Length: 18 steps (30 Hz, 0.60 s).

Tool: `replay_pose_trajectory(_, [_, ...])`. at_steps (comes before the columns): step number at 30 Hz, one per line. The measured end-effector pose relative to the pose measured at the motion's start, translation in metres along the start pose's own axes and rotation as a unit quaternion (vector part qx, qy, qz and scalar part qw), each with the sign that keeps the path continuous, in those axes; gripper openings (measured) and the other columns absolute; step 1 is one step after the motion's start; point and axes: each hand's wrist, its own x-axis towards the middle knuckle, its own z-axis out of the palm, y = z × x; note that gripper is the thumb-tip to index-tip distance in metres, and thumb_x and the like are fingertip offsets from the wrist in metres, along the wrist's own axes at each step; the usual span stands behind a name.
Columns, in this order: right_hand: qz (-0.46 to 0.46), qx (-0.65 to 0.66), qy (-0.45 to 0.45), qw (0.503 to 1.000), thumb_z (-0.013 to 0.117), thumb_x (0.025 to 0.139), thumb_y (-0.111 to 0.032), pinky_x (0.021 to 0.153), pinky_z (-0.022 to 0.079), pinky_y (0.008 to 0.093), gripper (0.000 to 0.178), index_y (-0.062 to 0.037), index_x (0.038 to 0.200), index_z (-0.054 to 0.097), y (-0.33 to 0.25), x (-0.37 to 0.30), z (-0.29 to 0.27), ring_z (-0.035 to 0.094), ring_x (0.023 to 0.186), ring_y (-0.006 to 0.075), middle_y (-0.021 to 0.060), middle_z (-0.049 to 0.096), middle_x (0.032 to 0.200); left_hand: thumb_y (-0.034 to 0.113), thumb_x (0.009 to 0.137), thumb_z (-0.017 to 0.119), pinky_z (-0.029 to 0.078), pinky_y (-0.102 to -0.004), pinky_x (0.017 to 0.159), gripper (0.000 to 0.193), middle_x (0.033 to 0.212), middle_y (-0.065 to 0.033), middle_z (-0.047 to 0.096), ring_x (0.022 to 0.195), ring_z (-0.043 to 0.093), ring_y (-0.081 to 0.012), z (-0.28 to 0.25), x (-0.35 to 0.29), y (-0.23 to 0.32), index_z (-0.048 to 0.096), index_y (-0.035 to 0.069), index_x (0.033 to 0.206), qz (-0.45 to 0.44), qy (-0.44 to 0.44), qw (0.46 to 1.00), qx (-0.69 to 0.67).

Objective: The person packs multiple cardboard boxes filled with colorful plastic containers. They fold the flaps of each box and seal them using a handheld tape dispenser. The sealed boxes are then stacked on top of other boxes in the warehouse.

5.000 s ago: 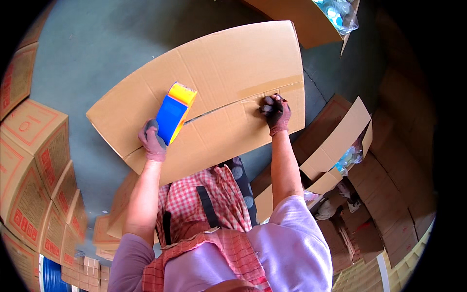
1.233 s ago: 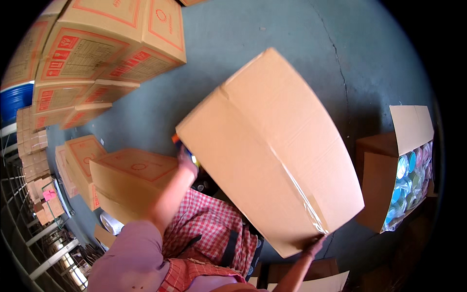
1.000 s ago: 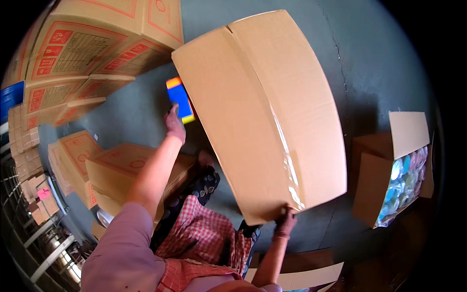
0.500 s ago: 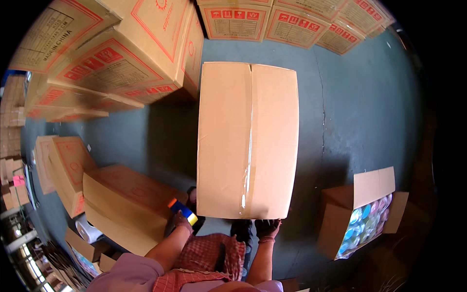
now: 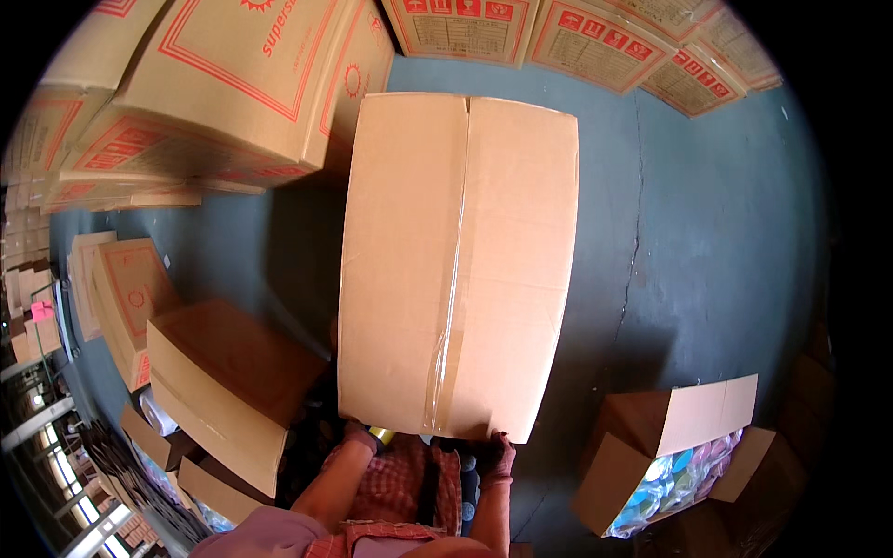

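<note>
Landmark: the large plain brown cardboard carton (image 5: 460, 251), at centre above the grey-blue floor (image 5: 726, 232).

Done: its top flaps lie shut, meeting at a lengthwise seam; glossy clear tape (image 5: 437, 377) covers the seam's near end and appears to run on toward the far end.

Left, by judgement: perhaps only the far end, where a small notch shows; tape cover there unclear.

Right hand (image 5: 498, 458): fingers touch the carton's near edge by its right corner; how tightly they close, cannot tell. Left hand (image 5: 361, 437): just under the near-left corner, fingers mostly hidden; a yellow piece (image 5: 381, 434) shows beside it, rest out of sight; grip cannot be told.

Right of the carton: an open brown cardboard box (image 5: 712, 409) of plastic-wrapped coloured goods, kind unclear. Carton's underside and support hidden.
</note>
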Motion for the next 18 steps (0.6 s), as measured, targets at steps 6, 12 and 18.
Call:
replay_pose_trajectory(6, [-0.170, -0.029, 0.089, 0.981, 0.067, 0.062, -0.019, 0.052, 0.043, 0.0356, 0.021, -0.0083, 0.072, 0.053, -0.106, 0.087, -0.023, 0.054, 0.062, 0.0295, 0.0107, 0.053, 0.067, 0.055, 0.072, 0.039, 0.026, -0.0430, 0.092, 0.058, 0.117, -0.0020, 0.041, 0.109, 0.035, -0.0239, 0.057, 0.045, 0.076, 0.037, 0.018, 0.116, 0.019, -0.049, 0.997, 0.047])
replay_pose_trajectory(12, [-0.216, 0.256, 0.101, 0.937, 0.055, 0.073, -0.013, 0.060, 0.048, 0.0348, 0.013, -0.0099, 0.085, 0.053, -0.209, 0.209, -0.003, 0.058, 0.070, 0.0271, 0.0093, 0.058, 0.079, 0.059, 0.072, 0.036, 0.024, -0.0450, 0.093, 0.062, 0.120, -0.0011, 0.040, 0.113, 0.032, -0.0249, 0.198, 0.103, 0.212, 0.034, 0.020, 0.120, 0.087, -0.162, 0.970, 0.159])
replay_pose_trajectory(18, [0.006, 0.615, -0.069, 0.785, 0.049, 0.079, -0.024, 0.075, 0.048, 0.0375, 0.032, 0.0003, 0.099, 0.046, -0.230, 0.239, -0.007, 0.058, 0.083, 0.0312, 0.0208, 0.057, 0.092, 0.063, 0.071, 0.033, 0.022, -0.0470, 0.095, 0.066, 0.124, -0.0003, 0.038, 0.116, 0.030, -0.0259, 0.247, 0.115, 0.241, 0.031, 0.022, 0.123, 0.093, -0.206, 0.946, 0.231])
